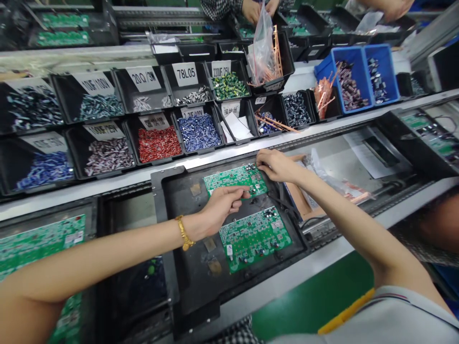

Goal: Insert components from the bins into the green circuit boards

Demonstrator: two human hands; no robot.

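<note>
Two green circuit boards lie in a black tray (193, 306). My left hand (223, 206), with a gold bracelet at the wrist, is over the lower edge of the upper board (229, 177), its fingers curled together in a pinch. What those fingers hold, if anything, is too small to make out. At the upper board's right corner, my right hand (274, 165) has its fingertips pressed together beside small black parts; its contents are hidden. The lower board (256, 239) carries several small components and a white label, below my left hand.
Black bins hold blue capacitors (199, 131), red parts (159, 143) and green capacitors (229, 86). Blue bins (335, 57) stand at the back right. A cardboard box (299, 200) lies right of the tray. Another person's hands (253, 10) hold a plastic bag (263, 43).
</note>
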